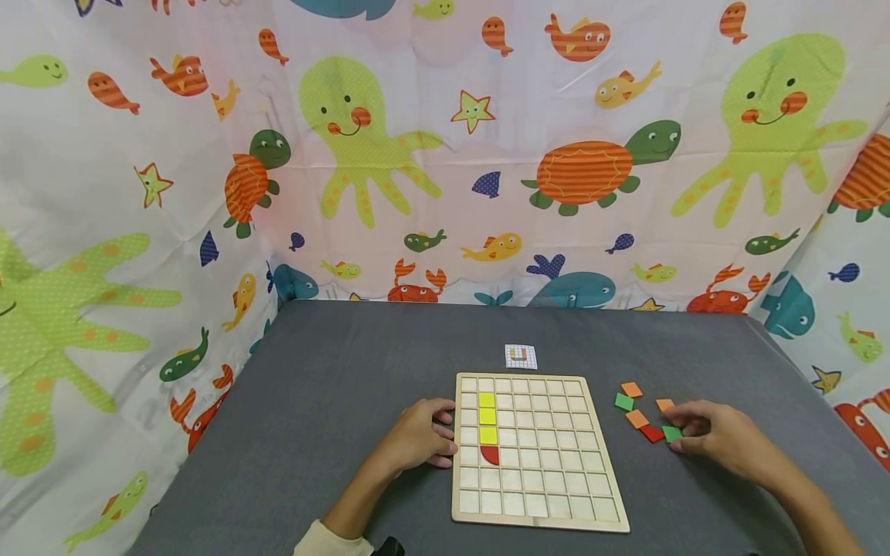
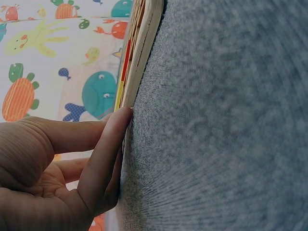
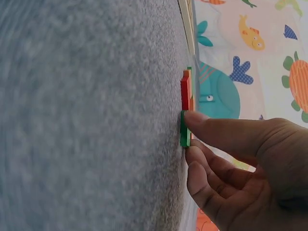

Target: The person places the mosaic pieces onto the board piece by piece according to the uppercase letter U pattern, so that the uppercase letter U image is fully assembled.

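A wooden grid board (image 1: 538,455) lies flat on the grey tabletop (image 1: 334,409), just in front of the person. In its second column from the left sit three yellow square tiles (image 1: 487,418) stacked one above the other, with a red quarter-round piece (image 1: 490,455) in the cell directly below them.

The left hand (image 1: 417,440) rests on the tabletop against the board's left edge, its straight fingers (image 2: 108,144) close together and touching the wooden rim (the left wrist view shows a fingertip right at the edge). It holds nothing.

The right hand (image 1: 716,436) is to the right of the board, among a small scatter of loose tiles. Its fingers (image 3: 226,134) are lightly bent, and a fingertip presses on a green tile (image 1: 671,433) that lies flat on the tabletop; whether the thumb grips it from the other side I cannot tell. Touching that tile on its left is a red tile (image 1: 651,433). Near them lie an orange tile (image 1: 636,418), another green tile (image 1: 623,401), and two more orange tiles, one farther back (image 1: 631,389) and one just by the fingertips (image 1: 664,405).

Behind the board, apart from it, sits a small pattern card (image 1: 521,356). A curtain printed with sea animals (image 1: 445,154) surrounds the tabletop.
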`<state>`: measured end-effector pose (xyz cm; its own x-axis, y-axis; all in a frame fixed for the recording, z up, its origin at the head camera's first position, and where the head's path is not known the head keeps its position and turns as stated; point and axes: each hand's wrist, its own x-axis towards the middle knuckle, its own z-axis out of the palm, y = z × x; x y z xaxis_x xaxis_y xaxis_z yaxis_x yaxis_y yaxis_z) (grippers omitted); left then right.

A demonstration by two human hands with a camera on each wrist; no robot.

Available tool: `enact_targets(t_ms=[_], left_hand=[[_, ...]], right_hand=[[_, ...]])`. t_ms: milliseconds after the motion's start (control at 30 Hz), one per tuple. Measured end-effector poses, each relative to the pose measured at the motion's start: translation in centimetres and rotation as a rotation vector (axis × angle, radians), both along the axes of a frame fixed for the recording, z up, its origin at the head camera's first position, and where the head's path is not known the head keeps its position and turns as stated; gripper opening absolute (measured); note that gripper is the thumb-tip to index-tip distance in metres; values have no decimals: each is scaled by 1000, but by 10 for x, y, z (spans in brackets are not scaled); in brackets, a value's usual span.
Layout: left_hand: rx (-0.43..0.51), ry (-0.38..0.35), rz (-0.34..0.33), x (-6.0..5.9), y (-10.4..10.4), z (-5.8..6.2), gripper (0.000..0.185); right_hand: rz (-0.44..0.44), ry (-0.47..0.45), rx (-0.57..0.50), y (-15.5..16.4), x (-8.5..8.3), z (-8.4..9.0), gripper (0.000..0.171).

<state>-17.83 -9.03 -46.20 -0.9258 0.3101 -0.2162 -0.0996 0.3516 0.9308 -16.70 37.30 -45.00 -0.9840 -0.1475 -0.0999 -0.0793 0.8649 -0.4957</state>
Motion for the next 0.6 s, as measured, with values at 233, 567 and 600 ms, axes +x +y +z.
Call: enact_targets(t_ms=[233,567,600], left_hand=[[6,3,3,0,0,0,66],[4,-5,2,1,0,2,67],[3,-7,4,1,0,2,67]], right_hand=[[5,-24,18,4,0,2,39],[18,-35,65,4,2,3,32],[19,-29,67,3,2,3,32]])
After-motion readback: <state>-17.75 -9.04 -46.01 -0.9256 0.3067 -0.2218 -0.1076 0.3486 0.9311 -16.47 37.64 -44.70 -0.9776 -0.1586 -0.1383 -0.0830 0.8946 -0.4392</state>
